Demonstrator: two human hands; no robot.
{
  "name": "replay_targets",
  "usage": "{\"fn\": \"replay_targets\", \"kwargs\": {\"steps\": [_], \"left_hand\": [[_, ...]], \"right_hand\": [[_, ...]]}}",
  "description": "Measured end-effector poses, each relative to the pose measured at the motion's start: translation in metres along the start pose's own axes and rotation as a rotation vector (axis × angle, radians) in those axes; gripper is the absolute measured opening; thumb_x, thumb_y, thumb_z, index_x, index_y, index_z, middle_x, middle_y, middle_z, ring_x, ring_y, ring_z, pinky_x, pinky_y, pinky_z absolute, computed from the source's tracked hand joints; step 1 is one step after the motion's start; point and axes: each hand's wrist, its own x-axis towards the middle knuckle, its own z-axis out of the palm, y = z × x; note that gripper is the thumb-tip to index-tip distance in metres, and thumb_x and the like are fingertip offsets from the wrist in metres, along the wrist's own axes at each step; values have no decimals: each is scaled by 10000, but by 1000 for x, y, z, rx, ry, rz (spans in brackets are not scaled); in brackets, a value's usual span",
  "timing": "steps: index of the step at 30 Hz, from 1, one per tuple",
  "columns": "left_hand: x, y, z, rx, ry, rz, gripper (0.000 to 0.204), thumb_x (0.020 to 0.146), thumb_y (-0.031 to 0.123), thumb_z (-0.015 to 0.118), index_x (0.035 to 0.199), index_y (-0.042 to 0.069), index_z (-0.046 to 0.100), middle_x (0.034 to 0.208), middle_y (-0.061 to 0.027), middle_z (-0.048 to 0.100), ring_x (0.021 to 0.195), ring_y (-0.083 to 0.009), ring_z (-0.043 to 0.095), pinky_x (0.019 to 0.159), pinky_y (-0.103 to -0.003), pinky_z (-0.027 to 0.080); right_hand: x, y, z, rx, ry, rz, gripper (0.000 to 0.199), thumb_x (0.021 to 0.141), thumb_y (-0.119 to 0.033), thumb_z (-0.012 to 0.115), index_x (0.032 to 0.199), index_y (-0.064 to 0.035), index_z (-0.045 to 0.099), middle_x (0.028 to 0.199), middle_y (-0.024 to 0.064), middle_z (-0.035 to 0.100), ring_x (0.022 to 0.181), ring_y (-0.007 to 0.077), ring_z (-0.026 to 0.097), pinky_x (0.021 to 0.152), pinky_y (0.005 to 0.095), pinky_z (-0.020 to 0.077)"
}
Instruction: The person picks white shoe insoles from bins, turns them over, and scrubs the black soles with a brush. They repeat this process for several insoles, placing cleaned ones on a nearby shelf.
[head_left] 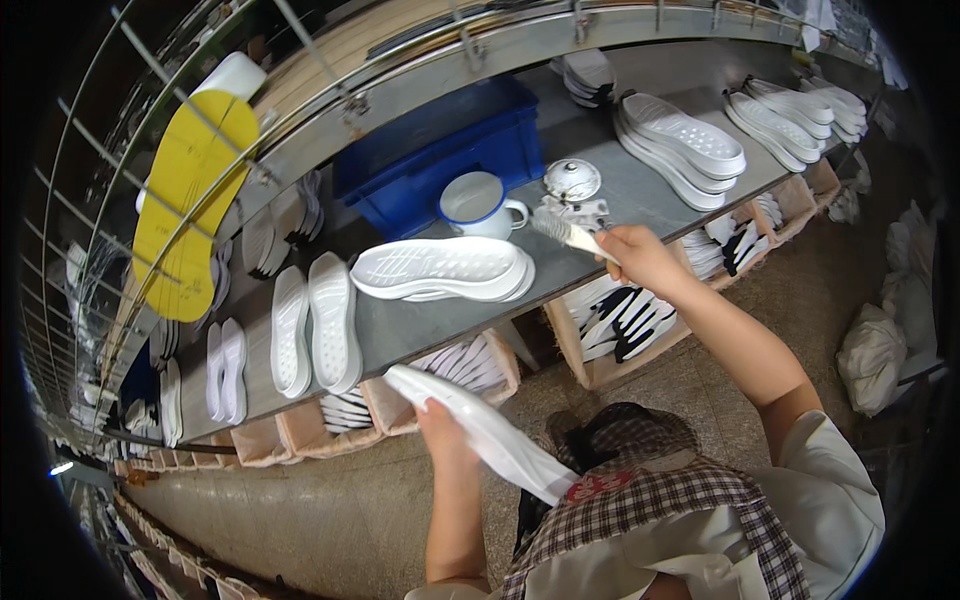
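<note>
My left hand (447, 437) is closed round the edge of a white shoe sole (490, 428), which slants in front of my checked apron, off the front edge of the bench. In my right hand (635, 258) is a brush (568, 232) with a pale handle, gripped over the bench's front edge with its bristles pointing left. Close to the bristles stand a white enamel mug (474, 205) with a blue rim and a small white lidded pot (573, 180). A stack of white soles (445, 268) lies on the bench between my hands.
Behind the mug sits a blue crate (440, 150). More soles (335, 325) lie on the left and stacked soles (680, 140) on the right of the grey bench (420, 335). Cloth-lined bins (590, 370) hang below its front edge. A yellow sole-shaped board (195, 205) is by the wire rack.
</note>
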Motion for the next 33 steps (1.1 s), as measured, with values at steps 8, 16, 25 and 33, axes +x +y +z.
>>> {"fn": "replay_targets", "kwargs": {"steps": [8,16,25,33], "left_hand": [[13,-1,-25,-34,-124,43,548,935,447,487,1344,99,377,1312,-67,460,1194,-217,440,1004,-363,375],[24,2,-26,-53,123,-59,349,993,191,359,1301,28,334,1144,-157,515,1005,-288,551,862,-436,497],[23,20,-27,-78,-66,58,378,927,10,346,1305,35,356,1152,-139,523,998,-251,558,877,-389,478],[11,21,-2,-109,-319,140,629,820,451,659,1244,74,388,1066,-42,544,935,-180,569,785,-323,514]], "right_hand": [[60,41,5,-782,370,-377,205,833,-260,575,790,-80,663,835,85,647,824,277,588,713,393,474],[144,4,52,-1074,280,-444,207,765,-266,601,865,-114,700,882,92,671,886,302,565,805,402,460],[147,-3,33,-152,560,-478,123,874,-135,502,934,-45,561,735,92,631,633,232,612,563,351,484],[-61,-69,91,696,-469,-178,190,953,-186,486,1071,-38,479,748,34,578,590,107,571,523,205,467]]}}
